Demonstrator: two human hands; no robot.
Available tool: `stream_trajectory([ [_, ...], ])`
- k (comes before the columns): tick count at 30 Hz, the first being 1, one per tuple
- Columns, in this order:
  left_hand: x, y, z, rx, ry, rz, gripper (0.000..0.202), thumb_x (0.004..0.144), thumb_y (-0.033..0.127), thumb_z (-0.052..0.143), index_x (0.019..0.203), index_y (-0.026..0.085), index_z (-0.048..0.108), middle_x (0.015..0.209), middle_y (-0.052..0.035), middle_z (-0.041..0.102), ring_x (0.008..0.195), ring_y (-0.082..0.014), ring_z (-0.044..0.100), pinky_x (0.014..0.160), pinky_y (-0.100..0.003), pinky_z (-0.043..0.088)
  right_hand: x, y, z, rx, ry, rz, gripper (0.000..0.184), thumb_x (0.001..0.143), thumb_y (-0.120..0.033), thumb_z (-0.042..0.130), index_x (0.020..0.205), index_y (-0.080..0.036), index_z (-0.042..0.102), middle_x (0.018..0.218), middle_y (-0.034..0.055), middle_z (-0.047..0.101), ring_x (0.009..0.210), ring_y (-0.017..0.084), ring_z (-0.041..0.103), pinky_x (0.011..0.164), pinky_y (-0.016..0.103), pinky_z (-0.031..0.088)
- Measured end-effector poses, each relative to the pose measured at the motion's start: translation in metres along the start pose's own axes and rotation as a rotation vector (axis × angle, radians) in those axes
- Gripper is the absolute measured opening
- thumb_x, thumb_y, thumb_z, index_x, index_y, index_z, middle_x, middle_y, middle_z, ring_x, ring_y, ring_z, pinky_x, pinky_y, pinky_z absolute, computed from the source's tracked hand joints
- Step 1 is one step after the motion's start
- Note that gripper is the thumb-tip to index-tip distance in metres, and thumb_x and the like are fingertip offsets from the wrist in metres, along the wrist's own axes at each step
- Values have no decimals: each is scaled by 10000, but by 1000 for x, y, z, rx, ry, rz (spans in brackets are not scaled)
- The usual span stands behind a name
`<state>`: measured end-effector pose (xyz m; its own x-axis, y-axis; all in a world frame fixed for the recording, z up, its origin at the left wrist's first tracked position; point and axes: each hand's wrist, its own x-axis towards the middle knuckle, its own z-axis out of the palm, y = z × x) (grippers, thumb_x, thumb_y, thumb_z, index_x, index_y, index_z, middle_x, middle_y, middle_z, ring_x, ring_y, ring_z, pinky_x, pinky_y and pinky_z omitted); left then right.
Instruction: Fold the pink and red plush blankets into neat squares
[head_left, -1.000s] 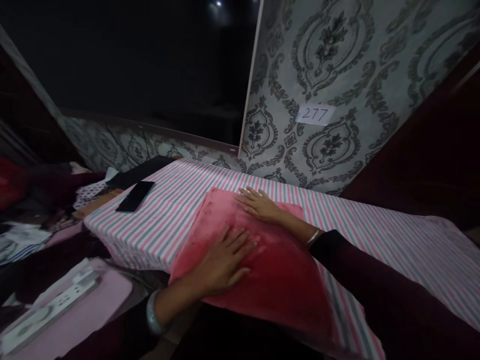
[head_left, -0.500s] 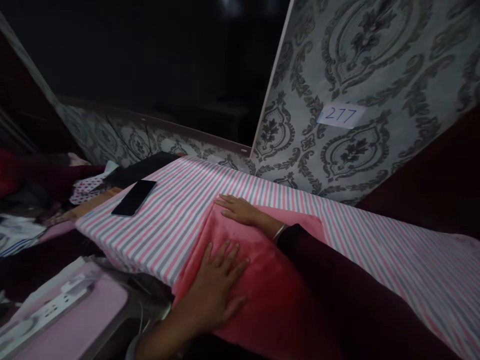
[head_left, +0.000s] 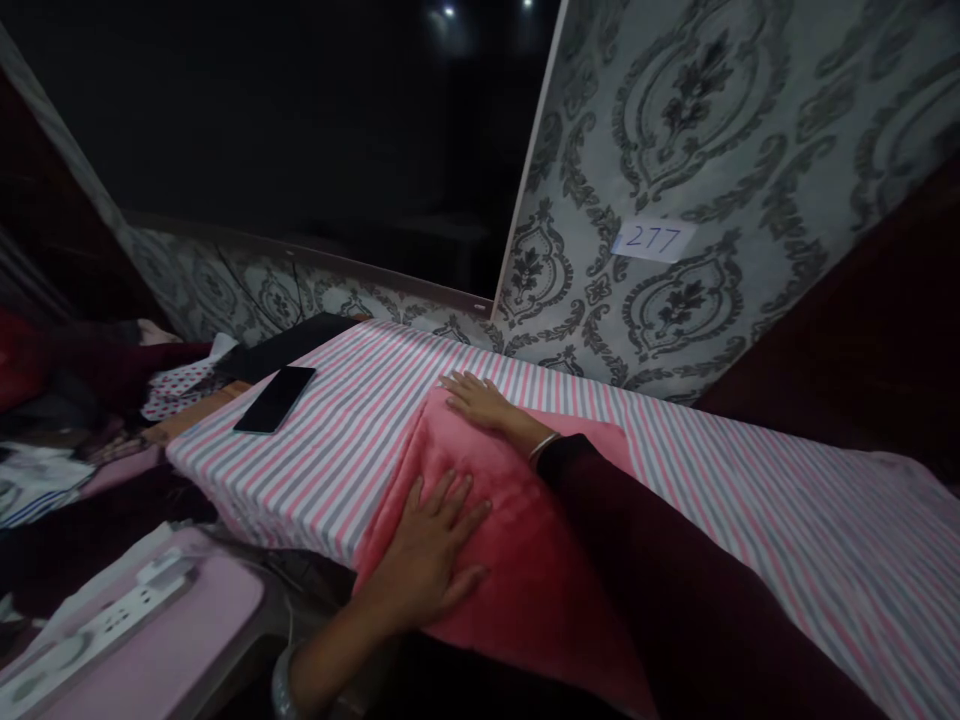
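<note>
A folded pinkish-red cloth (head_left: 525,590) with a soft, plush look lies on the striped cover (head_left: 337,430) in front of me. My left hand (head_left: 431,545) rests flat on its near left part, fingers spread. Farther back, my right hand (head_left: 480,403) is laid palm down at the cloth's far left corner, its fingers stretched out. Neither hand grips anything. My dark right sleeve hides much of the cloth's right side.
A phone (head_left: 275,399) lies on the cover's left part. At lower left, a power strip (head_left: 105,630) sits on a pink surface (head_left: 202,630). Clothes (head_left: 180,380) are piled on the left. Behind stand a large dark screen (head_left: 315,130) and a wall with a paper label (head_left: 652,239).
The view has shifted slightly. Both hands stay flat on the cloth in nearly the same places, and the cloth looks a little more rumpled between them.
</note>
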<state>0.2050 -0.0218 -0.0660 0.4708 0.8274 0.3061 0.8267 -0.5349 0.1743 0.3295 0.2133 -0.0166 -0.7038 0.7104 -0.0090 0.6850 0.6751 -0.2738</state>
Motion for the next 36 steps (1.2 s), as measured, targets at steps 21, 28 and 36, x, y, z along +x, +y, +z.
stream_trajectory([
  [21, 212, 48, 10, -197, -494, 419, 586, 1030, 465, 373, 1583, 274, 338, 1671, -104, 274, 1571, -276, 176, 1237, -626, 83, -286, -17, 41, -14, 208, 53, 581, 1022, -545, 469, 1566, -354, 400, 1632, 41, 383, 1546, 284, 235, 1261, 572, 149],
  [28, 258, 35, 48, -133, -482, 352, 709, 1008, 564, 353, 1628, 259, 195, 1709, -100, 128, 1584, -300, 86, 1225, -651, 57, -286, -15, 45, 89, 200, 73, 606, 1016, -538, 487, 1583, -369, 357, 1675, 1, 278, 1570, 252, 150, 1278, 543, 116],
  [36, 293, 22, 72, -197, -509, 149, 710, 1010, 631, 188, 1608, 260, 275, 1676, -79, 290, 1573, -273, 173, 1252, -568, 134, -288, -15, 43, 135, 185, 74, 590, 1040, -538, 443, 1589, -347, 341, 1699, -14, 208, 1575, 232, 114, 1277, 515, 90],
])
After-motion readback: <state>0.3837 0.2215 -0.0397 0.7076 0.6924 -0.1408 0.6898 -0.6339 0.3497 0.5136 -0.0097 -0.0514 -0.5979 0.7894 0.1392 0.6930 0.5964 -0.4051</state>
